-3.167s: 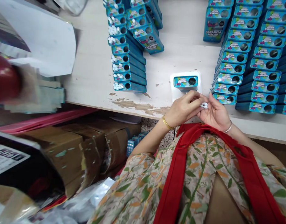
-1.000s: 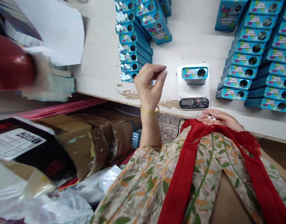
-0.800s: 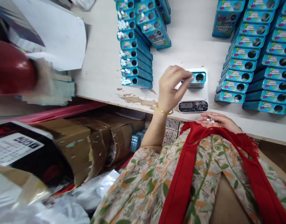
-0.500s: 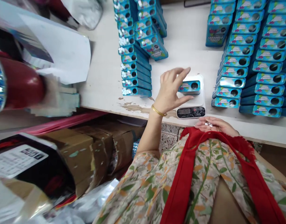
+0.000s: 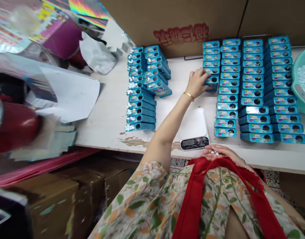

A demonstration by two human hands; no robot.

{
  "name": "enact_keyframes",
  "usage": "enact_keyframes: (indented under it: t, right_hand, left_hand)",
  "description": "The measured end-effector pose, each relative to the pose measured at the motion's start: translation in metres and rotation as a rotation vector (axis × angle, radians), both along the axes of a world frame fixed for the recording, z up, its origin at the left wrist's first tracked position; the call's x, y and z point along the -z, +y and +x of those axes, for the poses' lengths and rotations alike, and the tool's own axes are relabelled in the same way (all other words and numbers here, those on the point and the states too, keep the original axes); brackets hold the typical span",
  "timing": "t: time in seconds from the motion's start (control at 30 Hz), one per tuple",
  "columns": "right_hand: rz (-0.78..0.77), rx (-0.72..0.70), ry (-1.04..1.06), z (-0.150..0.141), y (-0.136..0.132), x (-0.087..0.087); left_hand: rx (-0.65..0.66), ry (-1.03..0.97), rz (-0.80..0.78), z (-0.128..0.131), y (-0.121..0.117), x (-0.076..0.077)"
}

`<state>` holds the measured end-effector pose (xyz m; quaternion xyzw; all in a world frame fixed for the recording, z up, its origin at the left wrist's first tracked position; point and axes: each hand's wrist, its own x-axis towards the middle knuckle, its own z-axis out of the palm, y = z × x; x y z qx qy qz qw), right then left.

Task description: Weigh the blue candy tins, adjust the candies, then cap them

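My left hand [image 5: 196, 83] reaches far across the table and grips a small blue candy box [image 5: 212, 83] at the near end of a row of like boxes [image 5: 254, 89]. My right hand [image 5: 220, 152] rests palm up at the table's front edge, cupping a few small white candies [image 5: 213, 152]. Between the two hands stands a white digital scale [image 5: 193, 127] with nothing on its platform.
Two more rows of blue boxes [image 5: 141, 99], some with white candies lying on top, stand to the left. A teal basin [image 5: 298, 83] of white candies is at the right edge. Behind stand cardboard cartons [image 5: 172, 20]. White paper [image 5: 73, 96] and a red object [image 5: 15, 127] lie at the left.
My left hand took the blue box off the scale and carried it to the far rows. The scale is now bare. My right hand stayed put with its candies.
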<state>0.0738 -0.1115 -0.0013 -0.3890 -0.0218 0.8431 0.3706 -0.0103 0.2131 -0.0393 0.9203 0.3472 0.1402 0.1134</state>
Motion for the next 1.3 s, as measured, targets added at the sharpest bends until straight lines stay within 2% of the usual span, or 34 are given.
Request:
enact_keyframes:
  t: [0.07,0.13,0.23,0.33,0.4,0.53,0.63,0.7,0.77,0.83,0.93,1.03,1.13,1.2,1.23,1.3]
  right_hand:
    - [-0.018,0.008,0.004,0.002,0.001,-0.001]
    - [-0.034,0.007,0.009,0.003,0.002,0.001]
    - [-0.045,-0.028,0.031,0.004,0.004,0.008]
    - [-0.027,-0.066,0.049,0.002,0.007,0.014]
    - [0.005,-0.091,0.042,0.0,0.008,0.014]
    - [0.069,-0.117,-0.002,-0.004,0.007,0.009]
    - [0.057,-0.086,0.006,-0.004,0.002,0.008]
    - [0.043,-0.063,0.028,-0.004,-0.001,0.009]
    - [0.025,-0.042,0.053,-0.004,-0.003,0.011]
    - [0.007,-0.026,0.076,-0.005,-0.003,0.012]
    - [-0.012,-0.02,0.088,-0.007,-0.005,0.01]
    - [-0.033,-0.012,0.074,-0.008,-0.007,0.006]
    - [-0.07,0.009,0.076,-0.008,-0.008,0.004]
    - [-0.085,0.049,0.088,-0.008,-0.006,0.004]
    - [-0.086,0.079,0.089,-0.008,-0.005,0.004]
    - [-0.086,0.145,0.075,-0.009,-0.002,0.005]
  left_hand:
    - [-0.063,-0.011,0.018,-0.006,-0.004,-0.001]
    - [-0.144,-0.034,0.039,-0.028,-0.013,-0.006]
    - [-0.388,-0.075,0.084,-0.081,-0.026,-0.015]
    - [-0.661,-0.097,0.109,-0.133,-0.028,-0.014]
    - [-0.706,-0.073,0.093,-0.157,-0.02,-0.006]
    - [-0.598,0.084,0.023,-0.171,0.001,0.003]
    - [-0.447,0.198,-0.018,-0.168,-0.008,-0.014]
    - [-0.332,0.165,-0.044,-0.165,-0.033,-0.033]
    - [-0.215,0.075,-0.068,-0.158,-0.068,-0.052]
    - [-0.089,0.043,-0.085,-0.147,-0.103,-0.063]
    - [0.043,0.085,-0.085,-0.127,-0.138,-0.067]
    - [0.089,0.103,-0.074,-0.113,-0.149,-0.07]
    - [0.092,0.171,0.003,-0.11,-0.156,-0.084]
    - [0.097,0.185,0.083,-0.108,-0.171,-0.091]
    - [0.132,0.176,0.099,-0.106,-0.182,-0.09]
    - [0.273,0.147,0.057,-0.099,-0.21,-0.077]
